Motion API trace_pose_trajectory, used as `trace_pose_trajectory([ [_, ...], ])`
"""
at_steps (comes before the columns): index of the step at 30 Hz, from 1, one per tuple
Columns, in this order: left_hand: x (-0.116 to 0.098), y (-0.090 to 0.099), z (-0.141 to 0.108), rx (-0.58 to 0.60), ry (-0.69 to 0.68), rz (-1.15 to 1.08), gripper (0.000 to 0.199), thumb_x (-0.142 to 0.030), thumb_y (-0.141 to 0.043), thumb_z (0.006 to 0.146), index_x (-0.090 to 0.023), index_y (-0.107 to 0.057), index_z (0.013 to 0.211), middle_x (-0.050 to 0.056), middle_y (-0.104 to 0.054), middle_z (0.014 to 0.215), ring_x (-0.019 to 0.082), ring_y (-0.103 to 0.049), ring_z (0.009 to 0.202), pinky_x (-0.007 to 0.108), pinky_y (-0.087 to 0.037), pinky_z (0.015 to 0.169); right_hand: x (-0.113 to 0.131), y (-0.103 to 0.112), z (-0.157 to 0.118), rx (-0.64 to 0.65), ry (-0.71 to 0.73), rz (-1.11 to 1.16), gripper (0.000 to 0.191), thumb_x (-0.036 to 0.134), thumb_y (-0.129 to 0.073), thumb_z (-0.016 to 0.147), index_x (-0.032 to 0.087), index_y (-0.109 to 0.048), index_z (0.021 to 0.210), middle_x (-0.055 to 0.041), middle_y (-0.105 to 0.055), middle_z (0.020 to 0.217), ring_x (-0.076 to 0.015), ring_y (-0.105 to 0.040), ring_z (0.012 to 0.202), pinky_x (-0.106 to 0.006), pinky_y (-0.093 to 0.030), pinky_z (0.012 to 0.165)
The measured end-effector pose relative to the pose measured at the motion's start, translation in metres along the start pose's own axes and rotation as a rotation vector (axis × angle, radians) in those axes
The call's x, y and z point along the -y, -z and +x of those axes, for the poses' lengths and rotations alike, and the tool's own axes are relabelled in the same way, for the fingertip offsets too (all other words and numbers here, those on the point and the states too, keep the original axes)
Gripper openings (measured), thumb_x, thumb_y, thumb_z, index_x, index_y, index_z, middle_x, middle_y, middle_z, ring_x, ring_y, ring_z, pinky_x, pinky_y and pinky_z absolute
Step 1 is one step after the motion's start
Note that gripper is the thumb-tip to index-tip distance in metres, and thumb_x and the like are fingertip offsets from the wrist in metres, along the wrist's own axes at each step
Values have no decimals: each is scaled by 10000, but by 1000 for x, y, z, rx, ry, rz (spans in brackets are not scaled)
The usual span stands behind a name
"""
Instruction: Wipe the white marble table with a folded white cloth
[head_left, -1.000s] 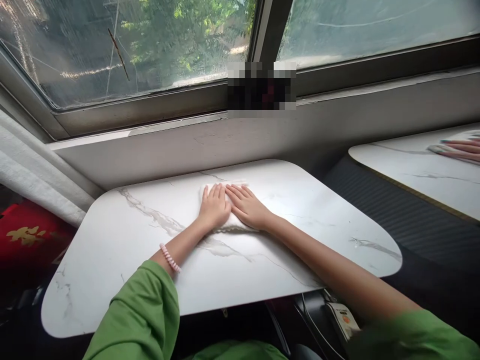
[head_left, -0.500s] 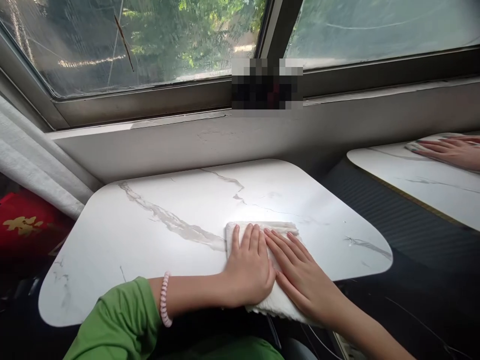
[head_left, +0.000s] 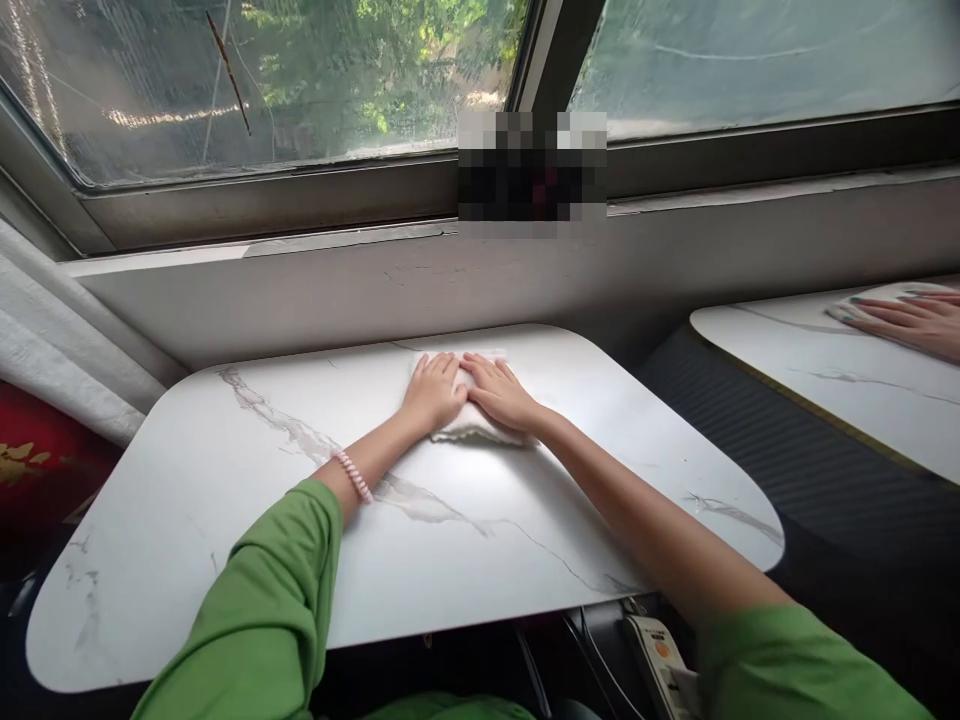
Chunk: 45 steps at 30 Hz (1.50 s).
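Observation:
A folded white cloth (head_left: 480, 425) lies near the far edge of a white marble-patterned tabletop (head_left: 405, 590). My left hand (head_left: 436, 390) rests flat on its left part, fingers stretched toward the window, with a pink beaded band on the wrist. Flat on the right part of the cloth is my right hand (head_left: 499, 390), its fingers extended too. The two hands nearly meet in the middle, and both press from above without gripping. Part of the cloth is hidden under them.
At the right, another person's hand (head_left: 911, 318) lies on a cloth on a second marble-patterned table (head_left: 885, 400). A power strip (head_left: 660, 650) with cables sits below the near edge. A white curtain (head_left: 67, 340) and a red item (head_left: 45, 470) are at the left.
Both my hands have pushed the cloth away from me and a little to the left, from the table's near side to its far edge. The other person's hand has shifted slightly.

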<state>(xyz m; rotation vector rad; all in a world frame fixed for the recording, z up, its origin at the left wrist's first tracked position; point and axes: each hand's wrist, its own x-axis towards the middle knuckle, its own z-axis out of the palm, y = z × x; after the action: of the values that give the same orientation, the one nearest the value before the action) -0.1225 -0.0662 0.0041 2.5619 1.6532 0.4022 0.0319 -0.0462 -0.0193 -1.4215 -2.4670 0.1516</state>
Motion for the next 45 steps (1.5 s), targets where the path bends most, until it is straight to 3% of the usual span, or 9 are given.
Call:
trace_pose_trajectory([
  [3, 16, -3, 28, -64, 93, 14, 481, -233, -295, 927, -59, -425, 1355, 117, -410, 1459, 198, -318, 1366, 385, -131, 1175, -5, -1, 40, -73, 6, 25, 497, 278, -279, 892, 140, -454, 1336, -118, -447, 1439, -236, -358, 1353, -478, -252, 1119],
  [6, 21, -6, 42, -90, 143, 19, 469, -228, -294, 927, -61, -439, 1341, 124, -433, 1440, 208, -345, 1349, 398, -149, 1168, -10, 0, 57, -94, 33, -8, 490, 249, -281, 884, 142, -467, 1324, -108, -452, 1435, -228, -368, 1341, -454, -269, 1110],
  [15, 17, -9, 42, -89, 147, 24, 487, -244, -282, 932, -64, -415, 1365, 122, -407, 1460, 207, -317, 1367, 416, -123, 1175, -16, -5, 50, -95, 41, -35, 515, 252, -261, 924, 109, -416, 1393, -138, -391, 1478, -254, -312, 1378, -473, -241, 1118],
  [21, -13, -10, 14, -60, 106, 9, 517, -262, -283, 934, -48, -382, 1394, 119, -367, 1486, 210, -278, 1390, 424, -109, 1179, -14, 4, 2, -58, 48, -85, 522, 288, -256, 951, 84, -392, 1411, -160, -351, 1494, -250, -288, 1392, -473, -241, 1124],
  [26, -72, -15, -30, -38, 62, 14, 553, -306, -253, 950, -15, -342, 1412, 155, -332, 1497, 246, -247, 1404, 474, -113, 1178, -17, 19, -80, -81, 133, -92, 516, 321, -217, 976, 144, -353, 1441, -118, -344, 1505, -218, -253, 1406, -473, -249, 1130],
  [31, -132, -15, -69, 55, -104, -14, 596, -343, -234, 959, 18, -301, 1428, 186, -277, 1512, 293, -203, 1416, 510, -121, 1174, -21, 32, -169, -166, 116, -111, 560, 287, -260, 979, 248, -110, 1517, -73, -319, 1522, -200, -246, 1408, -497, -275, 1122],
  [34, -157, -13, -81, 91, -179, -7, 600, -352, -221, 963, 13, -293, 1434, 179, -269, 1516, 296, -195, 1419, 522, -145, 1167, -21, 38, -205, -192, 83, -144, 597, 269, -270, 969, 264, -44, 1521, -52, -291, 1535, -209, -263, 1403, -497, -280, 1123],
  [39, -167, -13, -85, 99, -227, 23, 600, -353, -196, 966, 13, -292, 1432, 176, -275, 1515, 294, -204, 1416, 520, -158, 1160, -18, 46, -218, -178, 59, -144, 593, 280, -263, 962, 244, -68, 1521, -70, -343, 1513, -234, -305, 1387, -513, -285, 1118],
  [45, -149, -21, -55, 69, -239, -6, 568, -331, -230, 953, -31, -324, 1426, 138, -333, 1500, 245, -257, 1401, 473, -145, 1167, -36, 38, -186, -158, -8, -133, 540, 287, -253, 954, 212, -189, 1486, -116, -410, 1468, -241, -310, 1384, -533, -280, 1110],
])
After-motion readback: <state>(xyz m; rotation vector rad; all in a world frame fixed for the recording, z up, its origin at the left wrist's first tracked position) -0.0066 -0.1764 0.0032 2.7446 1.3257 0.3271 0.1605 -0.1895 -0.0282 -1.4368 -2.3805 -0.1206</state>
